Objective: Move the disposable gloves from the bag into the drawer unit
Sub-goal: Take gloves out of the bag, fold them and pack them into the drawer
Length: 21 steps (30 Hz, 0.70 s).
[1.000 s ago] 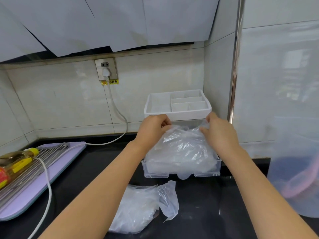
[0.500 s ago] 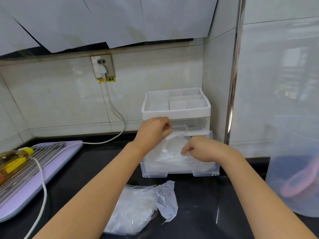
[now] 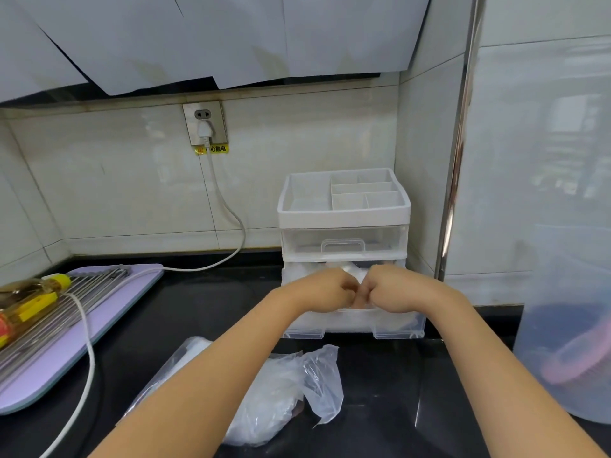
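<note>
Head camera looks down two bare forearms to a white drawer unit (image 3: 344, 216) standing in the corner of a black counter (image 3: 380, 398). Its lower drawer (image 3: 353, 325) is pulled out, and the disposable gloves (image 3: 299, 274) lie inside it as a crumpled clear heap.

A second ago the hands were apart, one at each side of a pile that billowed well above the drawer's rim. Half a second ago the right hand had crossed onto the top of the heap. Now the left hand (image 3: 325, 290) and the right hand (image 3: 393, 289) meet in the middle over the drawer, fists side by side with knuckles touching and fingers curled under into the plastic. Whether they pinch the gloves or only push on them I cannot tell. The pile sits much lower than before, so the closed upper drawer and its handle (image 3: 344, 245) now show above the hands.

The bag (image 3: 317, 385) lies where it lay, just in front of the drawer between the forearms, slack and open, with a whitish mass still in it. At the left a lilac board (image 3: 109, 312) carries a metal rack and a yellow-capped bottle (image 3: 29, 299), unchanged.
</note>
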Each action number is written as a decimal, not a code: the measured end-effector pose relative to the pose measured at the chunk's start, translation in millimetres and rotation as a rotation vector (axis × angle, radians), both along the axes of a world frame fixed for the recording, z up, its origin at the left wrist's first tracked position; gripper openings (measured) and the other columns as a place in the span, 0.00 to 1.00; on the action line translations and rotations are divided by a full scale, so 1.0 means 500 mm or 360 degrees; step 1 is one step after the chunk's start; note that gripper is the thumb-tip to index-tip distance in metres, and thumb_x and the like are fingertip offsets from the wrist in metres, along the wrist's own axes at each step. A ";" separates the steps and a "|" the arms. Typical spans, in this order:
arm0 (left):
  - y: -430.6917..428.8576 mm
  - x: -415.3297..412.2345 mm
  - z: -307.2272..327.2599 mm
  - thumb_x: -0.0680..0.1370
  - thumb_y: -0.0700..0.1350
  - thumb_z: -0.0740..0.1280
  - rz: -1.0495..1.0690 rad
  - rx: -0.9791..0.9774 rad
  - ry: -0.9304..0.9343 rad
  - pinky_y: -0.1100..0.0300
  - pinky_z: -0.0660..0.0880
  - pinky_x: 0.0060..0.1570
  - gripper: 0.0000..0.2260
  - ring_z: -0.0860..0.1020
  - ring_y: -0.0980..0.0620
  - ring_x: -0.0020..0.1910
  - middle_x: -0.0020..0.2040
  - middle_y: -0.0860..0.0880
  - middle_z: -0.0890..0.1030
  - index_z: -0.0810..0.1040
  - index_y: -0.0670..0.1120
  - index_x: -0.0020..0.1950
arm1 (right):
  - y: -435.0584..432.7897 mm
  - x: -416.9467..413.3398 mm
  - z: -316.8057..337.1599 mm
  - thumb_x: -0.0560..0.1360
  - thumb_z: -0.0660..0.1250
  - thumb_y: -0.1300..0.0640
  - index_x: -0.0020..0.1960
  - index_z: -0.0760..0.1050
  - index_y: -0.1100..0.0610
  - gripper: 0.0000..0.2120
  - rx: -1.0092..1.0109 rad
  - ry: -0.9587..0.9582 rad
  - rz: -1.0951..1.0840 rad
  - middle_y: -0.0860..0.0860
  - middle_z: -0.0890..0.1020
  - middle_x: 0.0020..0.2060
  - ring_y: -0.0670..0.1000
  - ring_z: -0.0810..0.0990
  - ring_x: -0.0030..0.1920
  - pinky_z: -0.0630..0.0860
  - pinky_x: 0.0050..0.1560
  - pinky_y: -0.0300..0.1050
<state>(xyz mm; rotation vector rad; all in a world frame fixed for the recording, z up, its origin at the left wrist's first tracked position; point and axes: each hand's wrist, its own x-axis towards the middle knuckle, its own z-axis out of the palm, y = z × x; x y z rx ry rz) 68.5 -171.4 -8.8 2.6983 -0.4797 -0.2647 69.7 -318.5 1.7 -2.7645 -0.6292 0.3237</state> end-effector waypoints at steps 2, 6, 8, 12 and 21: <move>0.002 0.005 0.000 0.79 0.47 0.59 -0.0033 -0.0028 0.0212 0.51 0.68 0.65 0.17 0.74 0.48 0.60 0.64 0.45 0.77 0.75 0.45 0.66 | 0.002 -0.002 0.002 0.76 0.56 0.66 0.56 0.82 0.50 0.21 -0.0001 0.0003 -0.0013 0.52 0.81 0.56 0.51 0.76 0.49 0.74 0.51 0.42; 0.018 0.019 0.003 0.82 0.46 0.58 -0.0057 0.0253 0.0456 0.55 0.55 0.74 0.25 0.56 0.52 0.76 0.78 0.53 0.56 0.53 0.53 0.78 | 0.001 -0.003 0.003 0.77 0.55 0.67 0.54 0.83 0.51 0.20 0.0061 0.0070 -0.0052 0.48 0.79 0.60 0.50 0.76 0.58 0.72 0.60 0.42; 0.027 0.028 0.006 0.81 0.51 0.60 0.0006 0.0471 0.0413 0.54 0.53 0.75 0.31 0.53 0.51 0.77 0.79 0.53 0.50 0.48 0.51 0.79 | -0.001 0.001 0.001 0.76 0.54 0.68 0.51 0.84 0.53 0.21 0.0114 0.0127 -0.0087 0.45 0.80 0.60 0.49 0.76 0.61 0.71 0.64 0.44; 0.020 0.018 0.011 0.80 0.51 0.63 0.0149 0.0494 0.0218 0.56 0.63 0.66 0.27 0.66 0.47 0.70 0.74 0.49 0.65 0.59 0.47 0.76 | 0.004 -0.006 0.009 0.77 0.53 0.69 0.51 0.84 0.55 0.22 0.0147 0.0162 -0.0139 0.47 0.79 0.61 0.50 0.76 0.61 0.71 0.65 0.44; 0.025 0.036 -0.015 0.72 0.55 0.73 0.0428 -0.0297 0.0306 0.53 0.67 0.66 0.31 0.71 0.46 0.65 0.68 0.51 0.70 0.67 0.47 0.70 | 0.032 0.001 -0.007 0.77 0.53 0.67 0.34 0.64 0.59 0.14 -0.0091 0.0052 -0.0384 0.52 0.68 0.32 0.48 0.65 0.31 0.61 0.29 0.38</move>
